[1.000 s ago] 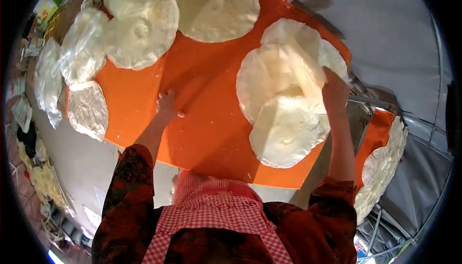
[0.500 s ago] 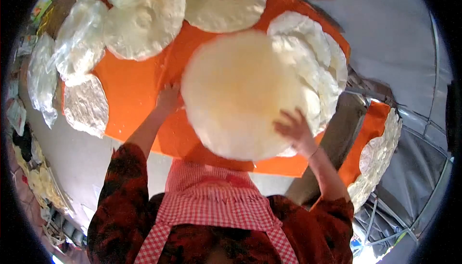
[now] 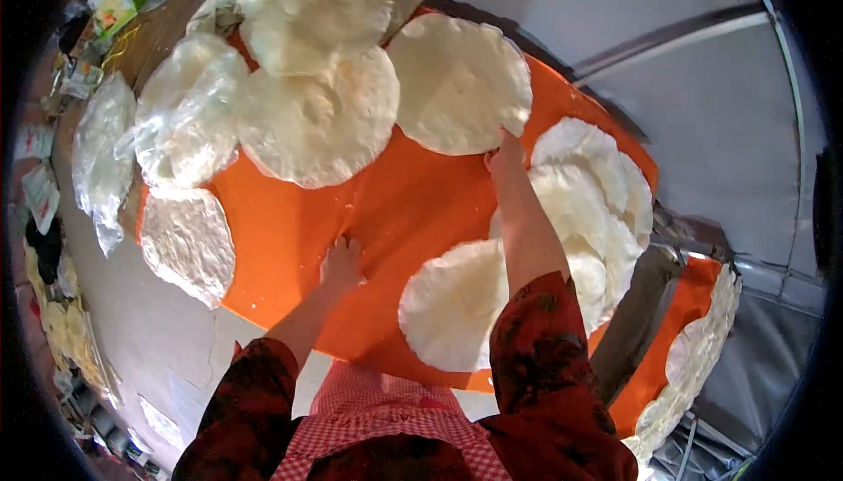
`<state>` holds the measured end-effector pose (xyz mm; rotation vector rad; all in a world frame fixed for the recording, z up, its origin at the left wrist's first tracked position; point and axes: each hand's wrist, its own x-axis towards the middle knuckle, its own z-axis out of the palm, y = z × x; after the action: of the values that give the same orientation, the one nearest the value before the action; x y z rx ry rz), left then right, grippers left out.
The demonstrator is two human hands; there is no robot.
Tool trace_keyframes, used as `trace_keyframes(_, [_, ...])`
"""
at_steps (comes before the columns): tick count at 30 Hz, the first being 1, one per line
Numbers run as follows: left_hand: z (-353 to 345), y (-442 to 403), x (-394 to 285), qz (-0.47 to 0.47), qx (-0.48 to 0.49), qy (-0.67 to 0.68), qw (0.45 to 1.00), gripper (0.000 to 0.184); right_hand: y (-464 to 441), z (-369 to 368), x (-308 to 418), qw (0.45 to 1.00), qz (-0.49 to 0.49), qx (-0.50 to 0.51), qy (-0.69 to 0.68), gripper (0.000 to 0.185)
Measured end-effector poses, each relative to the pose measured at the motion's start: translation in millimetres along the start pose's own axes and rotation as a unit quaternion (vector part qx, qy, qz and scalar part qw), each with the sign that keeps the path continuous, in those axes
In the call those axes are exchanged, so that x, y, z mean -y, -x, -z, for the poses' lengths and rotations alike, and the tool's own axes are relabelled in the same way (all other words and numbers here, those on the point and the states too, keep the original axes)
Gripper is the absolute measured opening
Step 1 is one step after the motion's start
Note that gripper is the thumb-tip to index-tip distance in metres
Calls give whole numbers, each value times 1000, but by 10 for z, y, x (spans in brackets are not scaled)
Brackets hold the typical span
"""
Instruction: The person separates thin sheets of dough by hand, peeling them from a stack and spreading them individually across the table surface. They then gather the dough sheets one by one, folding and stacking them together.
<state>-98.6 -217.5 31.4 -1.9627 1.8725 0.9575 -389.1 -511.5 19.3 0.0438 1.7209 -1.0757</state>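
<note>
My right hand (image 3: 505, 153) reaches forward and pinches the near right edge of a pale, thin round flatbread (image 3: 460, 86), which lies flat. Resting on the orange table (image 3: 386, 209), my left hand (image 3: 342, 263) has its fingers loosely apart and holds nothing. Beneath my right forearm lies another round flatbread (image 3: 452, 310), partly hidden by the arm. It adjoins a heap of overlapping flatbreads (image 3: 580, 191) on the right side of the table.
More flatbreads (image 3: 320, 121) overlap at the far left, beside clear plastic bags (image 3: 189, 112) with pale rounds inside. A wrinkled round (image 3: 187, 244) hangs near the left edge. At right, a second orange surface (image 3: 654, 349) carries a row of flatbreads (image 3: 698, 349).
The flatbread that was moving in front of me now lies at the lower right. My right hand has reached forward to another one's edge. The view has shifted.
</note>
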Motion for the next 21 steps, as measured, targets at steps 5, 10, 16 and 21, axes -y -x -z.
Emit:
trace_keyframes(5, [-22,117,-7,9,-30,41,999,75,444,-354,796,963,216,152,56,14])
trace_keyframes(10, [-57,87,198,-26,6,191,981,72,2295,-522,1284,675,612,285,296,29])
trace_keyframes(16, [1153,908,-56,-139,-26,843,520,64,3559,9,-253,510,634,285,507,34])
trace_keyframes(21, [725,1013,259,-39,-9,866,499,58,3426,444,-1629,598,451,434,501,43])
